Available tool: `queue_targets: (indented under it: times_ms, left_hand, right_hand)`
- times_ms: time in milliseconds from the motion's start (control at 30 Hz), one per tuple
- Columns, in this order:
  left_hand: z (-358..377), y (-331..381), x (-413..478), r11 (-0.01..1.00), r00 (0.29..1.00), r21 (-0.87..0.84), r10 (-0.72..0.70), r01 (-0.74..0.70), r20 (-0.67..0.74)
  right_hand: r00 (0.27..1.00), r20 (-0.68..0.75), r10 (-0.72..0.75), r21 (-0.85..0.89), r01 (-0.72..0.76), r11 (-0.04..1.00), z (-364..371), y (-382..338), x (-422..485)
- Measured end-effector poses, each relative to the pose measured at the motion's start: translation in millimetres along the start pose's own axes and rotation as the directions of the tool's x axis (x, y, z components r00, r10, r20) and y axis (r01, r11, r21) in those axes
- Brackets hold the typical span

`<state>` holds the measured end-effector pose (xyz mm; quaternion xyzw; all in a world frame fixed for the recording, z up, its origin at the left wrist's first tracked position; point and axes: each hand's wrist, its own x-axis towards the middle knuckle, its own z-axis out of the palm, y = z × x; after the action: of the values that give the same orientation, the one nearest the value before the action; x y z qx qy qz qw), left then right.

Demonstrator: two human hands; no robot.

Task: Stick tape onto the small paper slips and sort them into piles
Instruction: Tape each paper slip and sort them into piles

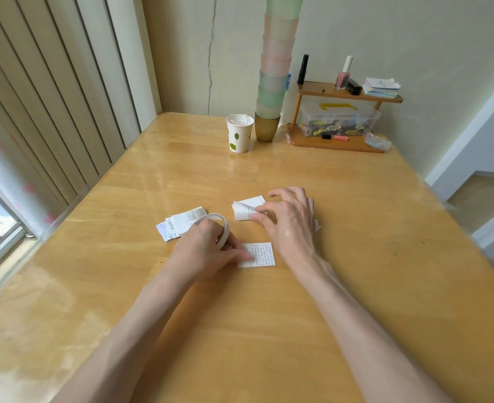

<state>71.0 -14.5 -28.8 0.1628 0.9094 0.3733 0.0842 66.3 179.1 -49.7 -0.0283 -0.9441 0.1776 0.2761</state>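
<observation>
The left hand (208, 248) lies knuckles-up near the middle of the table (356, 257). Its fingers curl round a white tape roll (221, 225) that stands on edge over the knuckles, and its fingertips press the left edge of a flat printed slip (258, 254). The back of the hand hides how the fingers pass through the roll.

The right hand (289, 222) is arched, with its outer fingers spread and lifted. Between thumb and forefinger it pinches a curled slip (247, 209) that lies just beyond the printed one, toward the far edge. Its palm covers whatever lies beneath, and a white corner at its right side is too small to identify.

A fanned pile of slips (181, 223) lies beside the roll toward the table's left edge, partly behind it. At the far edge stand a paper cup (239, 135), 1 tall stack of cups (273, 82) cut off at the top, and a wooden rack (338, 144).
</observation>
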Motion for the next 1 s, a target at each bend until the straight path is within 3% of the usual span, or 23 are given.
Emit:
queue_targets:
  times_ms: [100,233,367,467,533,600,667,733,900,1000]
  left_hand:
    - [-2,0,1,0.997,1.000,-0.075,-0.001,-0.001,-0.029]
    - [-11,5,4,0.971,0.952,-0.236,-0.026,-0.049,-0.304]
    - [-12,13,0,0.907,0.956,-0.412,-0.039,-0.088,-0.291]
    - [-10,13,0,0.886,0.965,-0.449,-0.014,-0.110,-0.263]
    - [-10,12,0,0.878,0.974,-0.467,-0.008,-0.102,-0.227]
    - [-11,12,-1,0.872,0.980,-0.479,-0.001,-0.097,-0.200]
    - [-11,13,-1,0.871,0.981,-0.483,0.001,-0.096,-0.193]
    - [-10,12,-1,0.877,0.980,-0.473,-0.016,-0.082,-0.199]
    - [-11,10,-1,0.918,0.968,-0.388,-0.018,-0.083,-0.250]
    - [-17,3,1,0.934,0.943,-0.345,-0.031,-0.090,-0.330]
  right_hand:
    - [0.998,-0.057,-0.008,0.078,0.012,0.997,-6,2,-1]
    - [0.999,-0.043,-0.022,0.191,0.029,0.981,-22,4,-6]
    - [0.991,-0.018,-0.134,0.231,0.134,0.964,-33,-4,-21]
    - [0.996,0.071,-0.058,0.343,0.030,0.939,-36,-8,-28]
    - [0.974,0.209,0.087,0.539,-0.189,0.821,-41,-11,-29]
    - [0.926,0.340,0.164,0.698,-0.366,0.616,-46,-11,-28]
    - [0.893,0.394,0.218,0.747,-0.449,0.490,-52,-11,-29]
    - [0.877,0.410,0.249,0.757,-0.480,0.444,-56,-10,-30]
    - [0.866,0.409,0.288,0.694,-0.500,0.519,-57,-4,-29]
    - [0.829,0.493,0.266,0.591,-0.543,0.596,-56,3,-31]
